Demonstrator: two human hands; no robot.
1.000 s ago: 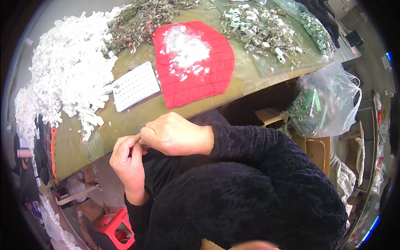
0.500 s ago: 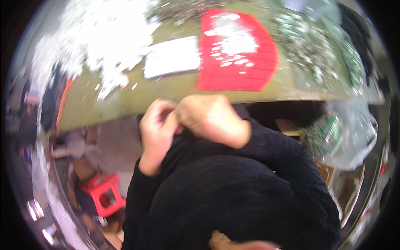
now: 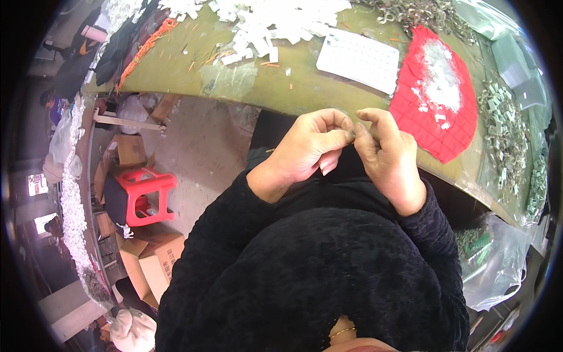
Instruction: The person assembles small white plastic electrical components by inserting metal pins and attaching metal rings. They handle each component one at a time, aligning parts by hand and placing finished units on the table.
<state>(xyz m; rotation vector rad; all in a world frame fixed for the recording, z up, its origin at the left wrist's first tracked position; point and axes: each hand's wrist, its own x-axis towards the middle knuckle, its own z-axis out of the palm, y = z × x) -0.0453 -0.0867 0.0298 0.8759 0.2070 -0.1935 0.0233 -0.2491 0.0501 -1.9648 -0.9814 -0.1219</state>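
In front of my body, just off the near edge of the table, my left hand (image 3: 311,144) and my right hand (image 3: 392,155) meet at the fingertips. Left thumb and forefinger pinch together. The right thumb comes up against them, its forefinger bent above. Something tiny and dark may sit between the fingertips, too small to make out. Beyond the right hand lies a red quilted cloth (image 3: 463,126) bearing a heap of small clear-white pieces (image 3: 441,76). A flat white rectangular tray-like piece (image 3: 359,60) rests on the table left of the cloth.
White plastic pieces (image 3: 275,23) spread across the far side of the greenish table (image 3: 170,73). Small metal parts (image 3: 410,12) lie at the back; pale green and metal pieces (image 3: 504,129) heap at the right. A clear plastic bag (image 3: 498,264) hangs below. A red stool (image 3: 146,188) and cardboard box (image 3: 155,264) stand left.
The view has swung left, so table and cloth appear farther right and tilted. My hands remain together at the fingertips; the right hand has turned, and its thumb and forefinger now show.
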